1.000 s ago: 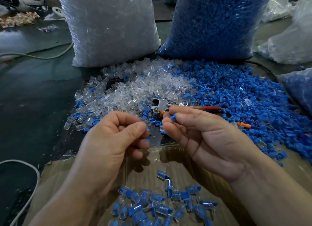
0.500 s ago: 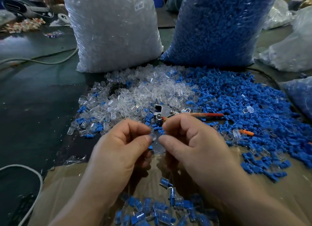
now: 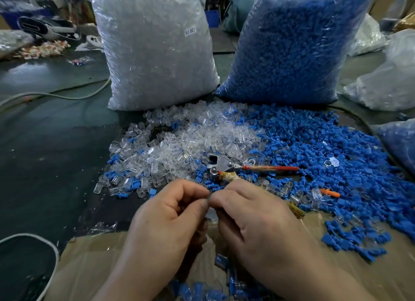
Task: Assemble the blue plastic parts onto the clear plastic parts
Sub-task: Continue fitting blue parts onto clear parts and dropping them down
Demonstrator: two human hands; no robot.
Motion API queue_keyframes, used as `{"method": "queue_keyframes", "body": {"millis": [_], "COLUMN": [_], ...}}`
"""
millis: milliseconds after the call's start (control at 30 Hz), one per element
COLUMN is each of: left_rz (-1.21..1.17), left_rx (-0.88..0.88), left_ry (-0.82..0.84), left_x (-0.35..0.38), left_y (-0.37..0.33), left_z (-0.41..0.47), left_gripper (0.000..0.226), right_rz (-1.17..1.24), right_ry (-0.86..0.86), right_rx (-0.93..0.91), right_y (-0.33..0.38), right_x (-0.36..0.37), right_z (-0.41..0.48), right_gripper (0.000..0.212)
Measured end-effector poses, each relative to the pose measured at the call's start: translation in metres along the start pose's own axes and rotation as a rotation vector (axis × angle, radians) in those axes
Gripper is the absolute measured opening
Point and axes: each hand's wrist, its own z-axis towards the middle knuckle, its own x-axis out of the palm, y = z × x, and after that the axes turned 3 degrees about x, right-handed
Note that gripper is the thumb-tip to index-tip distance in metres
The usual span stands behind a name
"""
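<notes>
My left hand (image 3: 173,219) and my right hand (image 3: 249,217) meet fingertip to fingertip low in the middle of the view, pinching a small part between them; the fingers hide nearly all of it. Beyond my hands lies a heap of clear plastic parts (image 3: 179,147), with a spread of blue plastic parts (image 3: 325,156) to its right. Several assembled blue-and-clear pieces (image 3: 233,285) lie on brown cardboard (image 3: 94,260) under my wrists.
Pliers (image 3: 224,163) with a red handle lie between the two heaps. Behind stand a big bag of clear parts (image 3: 155,46) and a big bag of blue parts (image 3: 292,44). More bags sit at the right. A white cable (image 3: 42,242) curves at the lower left.
My hands have come together: the right hand, which pinched a blue part apart from the left a second ago, now meets the left hand's fingertips. The view tilted slightly downward.
</notes>
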Motion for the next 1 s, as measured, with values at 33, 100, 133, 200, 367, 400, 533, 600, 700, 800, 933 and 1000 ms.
{"method": "queue_keyframes", "body": {"millis": [33,100,133,200,367,400,533,600,700,800,933,1000], "left_rz": [-0.004,0.002,0.013,0.033,0.132,0.157,0.068,0.013,-0.001,-0.057,-0.210,-0.247], "left_rx": [0.005,0.013,0.019,0.037,0.093,0.095,0.021,-0.008,-0.025,-0.068,-0.109,-0.109], "left_ry": [0.020,0.042,0.044,0.043,0.069,0.087,0.116,0.097,0.033,0.009,0.065,0.063], "left_x": [0.000,0.001,0.001,0.000,0.000,0.000,0.000,0.000,0.000,-0.002,-0.006,-0.008], "left_y": [-0.002,-0.004,-0.005,-0.006,-0.004,-0.003,0.004,0.006,0.010,0.009,0.006,0.008], "left_z": [0.000,-0.001,-0.001,-0.001,-0.001,0.000,0.001,0.002,0.004,0.006,0.007,0.008], "left_gripper": [0.024,0.026,0.026,0.028,0.033,0.035,0.025,0.023,0.028,0.029,0.031,0.028], "right_rz": [0.002,0.009,0.004,-0.032,-0.156,-0.149,-0.063,-0.020,-0.164,-0.412,-0.581,-0.607], "right_ry": [-0.006,-0.051,-0.074,-0.100,0.034,0.090,0.079,0.080,-0.063,-0.134,0.057,0.062], "right_rx": [0.007,0.028,0.024,-0.004,-0.079,-0.054,-0.011,-0.010,-0.031,0.184,0.423,0.421], "right_y": [0.000,0.001,0.001,0.003,0.001,0.000,-0.001,0.000,-0.009,-0.026,-0.049,-0.052], "right_x": [0.000,-0.002,-0.003,-0.005,-0.005,-0.006,-0.006,-0.004,-0.003,-0.007,-0.011,-0.011], "right_z": [0.000,0.000,0.000,-0.001,0.002,0.002,0.002,0.001,0.001,0.009,0.011,0.012], "right_gripper": [0.040,0.038,0.035,0.033,0.047,0.048,0.043,0.041,0.035,0.056,0.071,0.067]}}
